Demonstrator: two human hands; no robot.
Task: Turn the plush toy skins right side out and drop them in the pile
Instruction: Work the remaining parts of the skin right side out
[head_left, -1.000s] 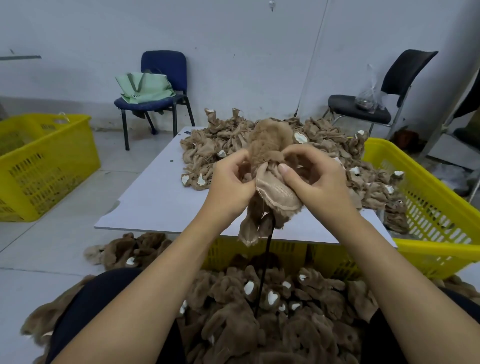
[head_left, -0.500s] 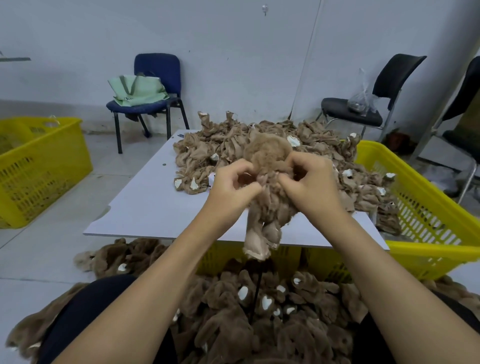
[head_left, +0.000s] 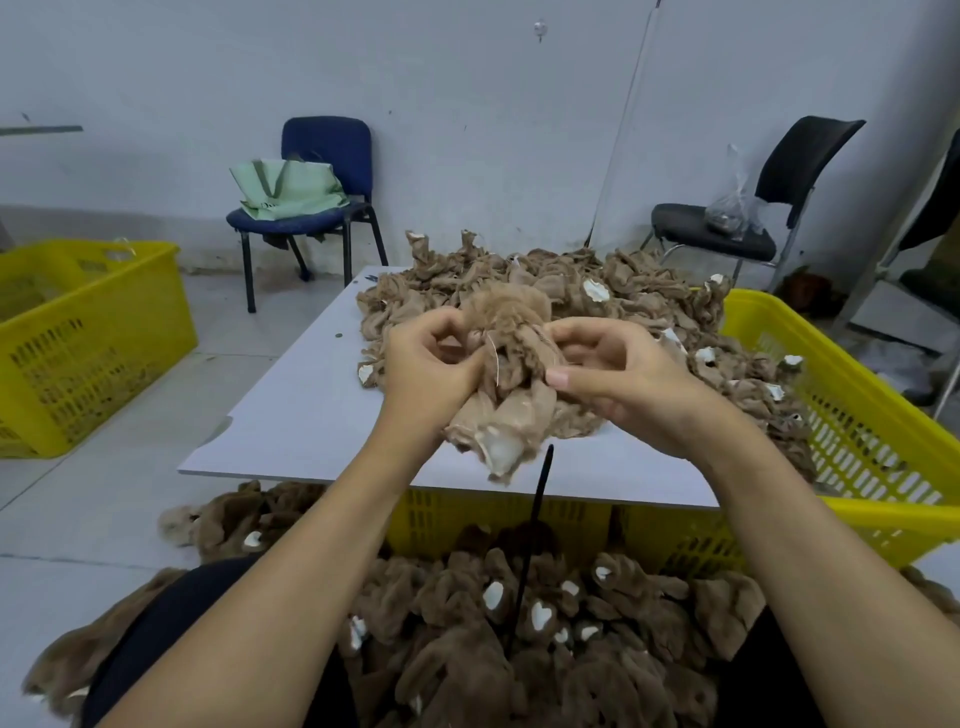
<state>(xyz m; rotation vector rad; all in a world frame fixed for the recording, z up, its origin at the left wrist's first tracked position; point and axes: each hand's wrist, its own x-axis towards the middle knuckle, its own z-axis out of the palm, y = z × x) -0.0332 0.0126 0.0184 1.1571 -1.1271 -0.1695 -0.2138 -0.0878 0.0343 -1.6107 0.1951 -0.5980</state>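
Mid-turn on one skin (head_left: 511, 374), held above the near edge of the table (head_left: 291, 415). Left hand (head_left: 431, 369) curled, pinching the skin's left side; right hand (head_left: 618, 379) curled round its right side, thumb pressed on the fabric. Upper part already furry side out; lower limbs hanging toward the table edge, smooth backing and a pale patch showing, so roughly half turned by the look of it. Behind the hands, a heap of unturned skins (head_left: 597, 291) across the table and spilling over a yellow crate (head_left: 857, 415); plenty left. Below, on lap and floor, a pile (head_left: 519, 623) of furry finished ones with white heart patches, already large. Thin black rod (head_left: 530, 545) standing up from the pile toward the skin, apparently a turning aid. Left for this one: limbs pushed through, then dropped onto the pile
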